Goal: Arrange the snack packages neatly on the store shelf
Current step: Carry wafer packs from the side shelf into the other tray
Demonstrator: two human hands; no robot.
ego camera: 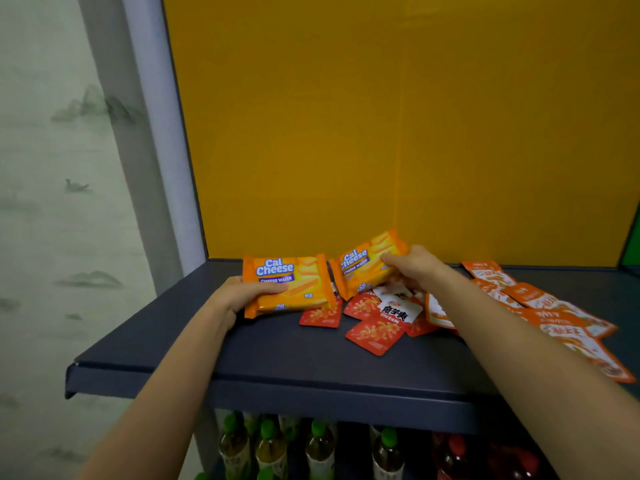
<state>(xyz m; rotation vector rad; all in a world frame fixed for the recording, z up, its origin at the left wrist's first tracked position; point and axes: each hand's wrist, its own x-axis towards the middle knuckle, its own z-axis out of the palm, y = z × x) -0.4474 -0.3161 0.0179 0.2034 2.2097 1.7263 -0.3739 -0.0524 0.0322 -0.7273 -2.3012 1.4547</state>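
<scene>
Two orange Cal Cheese wafer packs are held above a dark blue shelf (277, 351). My left hand (239, 294) grips the left pack (287, 285) by its left end, thumb on its front. My right hand (414, 266) grips the right pack (363, 263) at its right end; that pack is tilted, right end higher. Under and in front of them lie several small red sachets (375, 336), one with a white label (396, 311). To the right, several orange and white sachets (554, 315) lie in an overlapping heap.
An orange back panel (381, 133) closes the shelf behind. A grey post (152, 150) stands at the left, with a painted wall beyond. Below the shelf stand several green-capped bottles (318, 448) and red bottles (485, 459). The shelf's front edge (311, 393) runs across the lower view.
</scene>
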